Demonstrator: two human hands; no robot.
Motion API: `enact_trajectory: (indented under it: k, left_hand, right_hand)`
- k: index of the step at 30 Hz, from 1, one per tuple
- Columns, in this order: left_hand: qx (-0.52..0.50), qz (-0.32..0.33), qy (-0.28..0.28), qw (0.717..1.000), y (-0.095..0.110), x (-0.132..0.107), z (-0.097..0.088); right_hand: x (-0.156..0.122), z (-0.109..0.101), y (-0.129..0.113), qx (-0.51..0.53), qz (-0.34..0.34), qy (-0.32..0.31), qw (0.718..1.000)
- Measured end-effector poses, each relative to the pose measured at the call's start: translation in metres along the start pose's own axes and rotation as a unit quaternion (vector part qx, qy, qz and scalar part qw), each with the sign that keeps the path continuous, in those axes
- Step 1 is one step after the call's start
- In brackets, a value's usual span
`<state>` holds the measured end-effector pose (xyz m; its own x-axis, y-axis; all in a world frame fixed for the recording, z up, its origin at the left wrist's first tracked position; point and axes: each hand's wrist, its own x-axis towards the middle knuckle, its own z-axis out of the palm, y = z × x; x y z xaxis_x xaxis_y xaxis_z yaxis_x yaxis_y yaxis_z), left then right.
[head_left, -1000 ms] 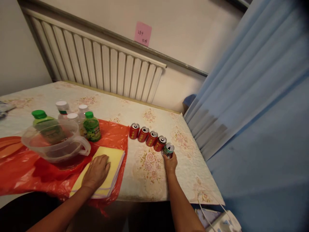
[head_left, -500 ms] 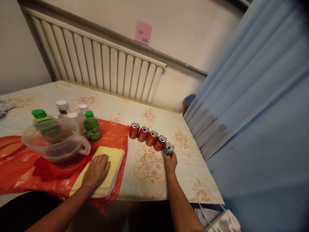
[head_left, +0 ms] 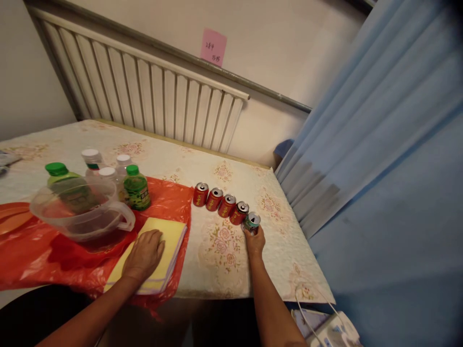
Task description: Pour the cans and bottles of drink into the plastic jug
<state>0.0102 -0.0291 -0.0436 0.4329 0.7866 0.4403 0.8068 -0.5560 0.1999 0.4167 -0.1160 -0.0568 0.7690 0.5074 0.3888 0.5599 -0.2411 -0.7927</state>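
My right hand (head_left: 255, 242) is closed round a small green can (head_left: 251, 221) that stands at the right end of a row of several red cans (head_left: 220, 203) on the flowered tablecloth (head_left: 224, 250). My left hand (head_left: 144, 255) lies flat, fingers together, on a folded yellow cloth (head_left: 170, 236) near the table's front edge. The cloth rests on a red plastic sheet (head_left: 43, 255).
A clear plastic jug (head_left: 77, 212) sits on the red sheet, with green-capped and white-capped bottles (head_left: 135, 188) behind it. A white radiator (head_left: 144, 91) lines the wall. Blue curtain (head_left: 379, 159) hangs at the right. A white device with a cable (head_left: 333, 330) lies below the table's right corner.
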Motion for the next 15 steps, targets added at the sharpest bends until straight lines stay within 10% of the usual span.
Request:
enact_trajectory:
  k: [15]
  left_hand:
    - [0.003, 0.009, 0.014, 1.0, -0.0008, -0.0003, 0.0019]
  right_hand:
    - [0.0001, -0.0006, -0.001, 0.002, 0.003, -0.002, 1.0]
